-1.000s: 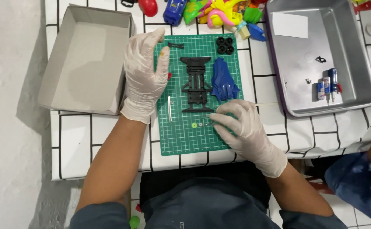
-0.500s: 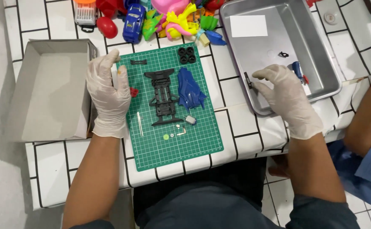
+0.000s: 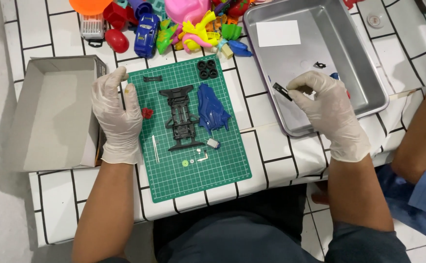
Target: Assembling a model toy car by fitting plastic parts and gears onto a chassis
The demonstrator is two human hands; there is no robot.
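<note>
Half a second ago the right hand (image 3: 327,104) lay lower on the near rim of the metal tray (image 3: 369,63); now it is raised over the tray, fingers closed on a small black part (image 3: 282,91) pinched at its left tip. The left hand (image 3: 118,117) has not moved: it lies flat and open, holding nothing, on the left edge of the green cutting mat (image 3: 222,170), just beside a small red piece (image 3: 147,113).

On the mat lie a black car frame (image 3: 181,117), a blue car shell (image 3: 212,108) touching its right side, and four black tyres (image 3: 208,69) at the far edge. The table (image 3: 281,146) is white with black grid lines. An open grey box (image 3: 52,112) fills the left edge, coloured toys (image 3: 174,24) crowd the far side, and another person's arm (image 3: 425,136) stands at the right. Bare room lies between mat and tray.
</note>
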